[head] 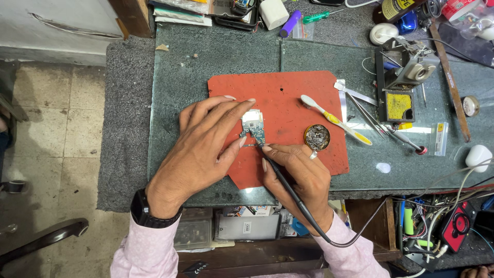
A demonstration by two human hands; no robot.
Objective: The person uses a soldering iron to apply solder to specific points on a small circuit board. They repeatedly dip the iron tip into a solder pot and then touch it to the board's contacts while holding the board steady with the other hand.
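The left hand (206,139), fingers spread flat, pins a small green circuit board (253,126) at its fingertips on the red rubber mat (288,98). Just right, the right hand (301,177) grips a black soldering iron (283,183), tip touching the board's lower edge.

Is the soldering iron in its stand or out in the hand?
Out. The right hand grips the soldering iron, tip at the small circuit board on the red mat; the left hand steadies the board.

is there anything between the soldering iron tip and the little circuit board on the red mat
Nothing visible. The right hand holds the soldering iron with its tip at the circuit board, which the left hand steadies on the red mat.
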